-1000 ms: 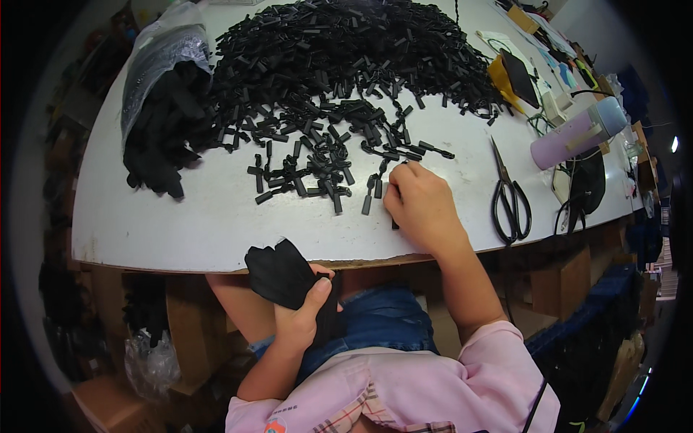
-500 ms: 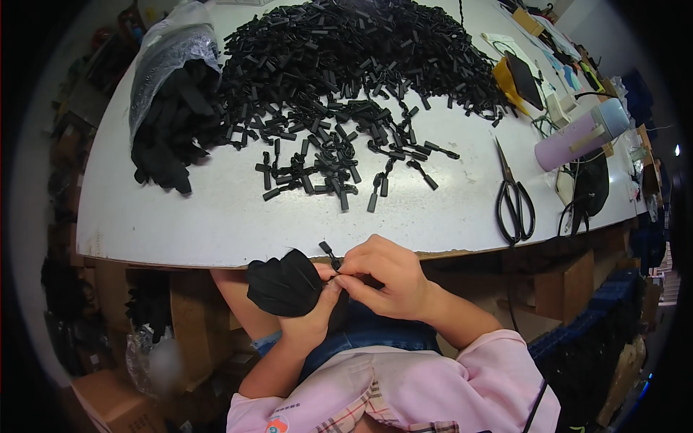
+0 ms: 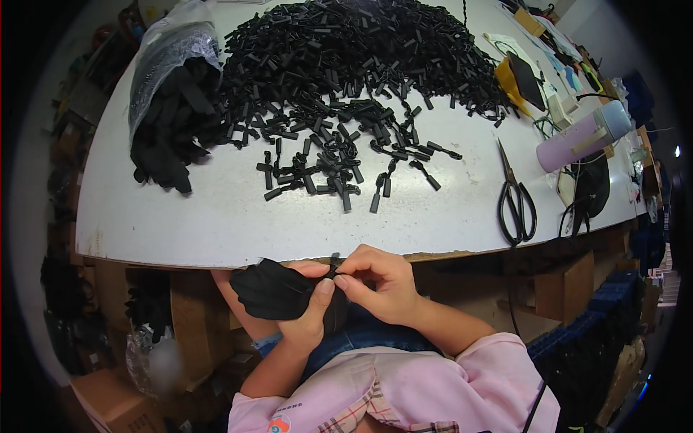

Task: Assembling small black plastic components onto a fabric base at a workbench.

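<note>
Left hand (image 3: 307, 314) closed round black fabric bundle (image 3: 268, 289), just below surface (image 3: 216, 224) edge. Right hand (image 3: 379, 281) pinches small black clip (image 3: 333, 265), long axis pointing up toward surface. Farther: black clip pile (image 3: 346, 79); plastic bag (image 3: 170, 58) holding black strips; scissors (image 3: 514, 195) right.

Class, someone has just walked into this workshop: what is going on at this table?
A person sits at a white table, both hands below its near edge. The left hand holds a bundle of black fabric, and the right hand pinches a small black piece against it. On the table lie a big heap of black plastic pieces, a bag of black strips, scissors and a lilac bottle.
</note>
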Motion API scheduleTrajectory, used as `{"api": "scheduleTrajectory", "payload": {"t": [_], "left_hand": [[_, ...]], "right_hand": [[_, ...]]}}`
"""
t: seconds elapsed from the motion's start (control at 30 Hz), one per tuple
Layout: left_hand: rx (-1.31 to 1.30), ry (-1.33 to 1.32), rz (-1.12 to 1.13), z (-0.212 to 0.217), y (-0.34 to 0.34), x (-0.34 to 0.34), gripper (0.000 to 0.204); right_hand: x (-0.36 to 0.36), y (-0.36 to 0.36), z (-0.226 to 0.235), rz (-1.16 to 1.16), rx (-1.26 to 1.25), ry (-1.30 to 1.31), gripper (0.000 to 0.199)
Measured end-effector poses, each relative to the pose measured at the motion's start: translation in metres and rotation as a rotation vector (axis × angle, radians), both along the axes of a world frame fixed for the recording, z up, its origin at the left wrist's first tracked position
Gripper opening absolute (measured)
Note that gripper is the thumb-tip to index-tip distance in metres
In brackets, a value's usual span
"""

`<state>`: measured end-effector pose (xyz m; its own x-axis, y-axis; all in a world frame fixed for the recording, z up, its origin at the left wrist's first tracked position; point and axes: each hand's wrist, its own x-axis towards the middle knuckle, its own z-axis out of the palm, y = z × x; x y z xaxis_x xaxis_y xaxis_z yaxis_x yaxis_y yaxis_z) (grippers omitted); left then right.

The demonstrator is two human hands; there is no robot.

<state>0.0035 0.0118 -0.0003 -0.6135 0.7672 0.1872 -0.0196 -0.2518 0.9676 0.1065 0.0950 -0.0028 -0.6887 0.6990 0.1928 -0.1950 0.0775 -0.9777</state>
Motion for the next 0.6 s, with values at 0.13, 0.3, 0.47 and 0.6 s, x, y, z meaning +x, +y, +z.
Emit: {"api": "scheduleTrajectory", "payload": {"t": [0.13,0.3,0.47,0.6], "left_hand": [[-0.073,-0.134,-0.078,0.002,-0.005,-0.005,0.017],[-0.078,-0.222,-0.190,-0.001,-0.006,-0.008,0.017],[-0.104,-0.076,-0.098,0.003,-0.003,-0.005,0.015],[-0.123,0.043,-0.074,0.006,-0.003,-0.004,0.014]], "right_hand": [[0.002,0.010,0.008,0.242,-0.644,0.045,0.005],[0.004,0.016,0.010,0.337,-0.806,-0.031,0.006],[0.000,-0.003,0.000,0.081,-0.345,-0.008,0.007],[-0.001,-0.002,0.000,-0.011,0.112,-0.037,0.004]]}}
